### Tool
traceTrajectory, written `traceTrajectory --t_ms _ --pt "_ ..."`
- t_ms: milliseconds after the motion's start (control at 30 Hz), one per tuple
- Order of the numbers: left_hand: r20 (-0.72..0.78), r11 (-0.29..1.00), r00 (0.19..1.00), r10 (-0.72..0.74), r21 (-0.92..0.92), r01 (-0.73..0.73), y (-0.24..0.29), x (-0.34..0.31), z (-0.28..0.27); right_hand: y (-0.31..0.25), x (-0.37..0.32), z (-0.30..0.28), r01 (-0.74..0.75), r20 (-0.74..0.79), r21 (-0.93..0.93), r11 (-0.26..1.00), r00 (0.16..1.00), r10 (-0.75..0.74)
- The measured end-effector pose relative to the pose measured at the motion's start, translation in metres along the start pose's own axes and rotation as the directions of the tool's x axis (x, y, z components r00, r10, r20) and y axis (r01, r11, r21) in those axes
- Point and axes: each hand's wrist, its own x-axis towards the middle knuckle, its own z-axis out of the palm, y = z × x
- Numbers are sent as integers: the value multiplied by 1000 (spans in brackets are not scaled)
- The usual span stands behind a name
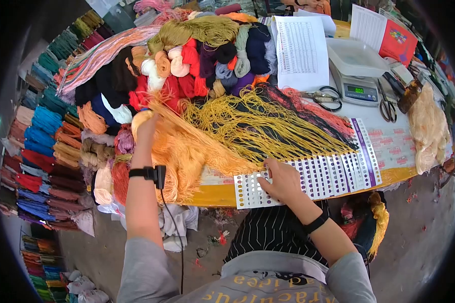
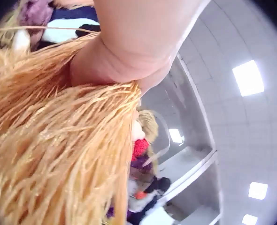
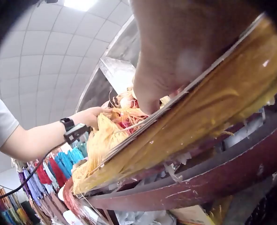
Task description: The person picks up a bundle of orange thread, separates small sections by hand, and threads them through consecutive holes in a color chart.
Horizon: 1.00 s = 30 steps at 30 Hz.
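In the head view, my left hand (image 1: 145,126) grips a bundle of light-orange thread (image 1: 179,146) at the table's left side. The left wrist view shows the strands (image 2: 68,154) gathered at that hand and hanging down in a thick fringe. From there the bundle stretches right, narrowing toward a white card with punched holes (image 1: 247,194). My right hand (image 1: 283,179) rests on this card beside the thread's narrow end, thumb and index finger apart. Yellow-olive threads (image 1: 237,121) fan out from the neighbouring punched cards (image 1: 318,177). Close up, the right fingertips are partly hidden behind the table edge (image 3: 199,108).
Many coloured skeins (image 1: 187,60) are heaped at the back left, with hanging yarn racks (image 1: 45,146) beyond. Black scissors (image 1: 328,98), a digital scale (image 1: 356,88), a printed sheet (image 1: 301,50) and a second pair of scissors (image 1: 388,108) lie at the back right.
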Motion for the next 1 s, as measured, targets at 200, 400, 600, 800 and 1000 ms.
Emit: traceTrajectory --t_ms 200,400,600,800,1000 --pt "784 681 615 80 -494 540 16 -129 43 4 3 -6 -150 115 193 970 985 130" --pt "731 789 542 414 -585 186 13 -220 113 -22 2 -34 -4 -176 473 881 979 99" --pt "878 694 454 153 -422 583 52 -267 135 -43 -2 -40 -27 -109 662 749 985 132" --pt "823 656 541 174 -507 560 48 -270 132 -37 -5 -34 -11 -107 747 664 985 137" --pt "803 509 581 133 -559 655 54 -268 129 -51 -10 -52 -133 43 925 355 967 251"
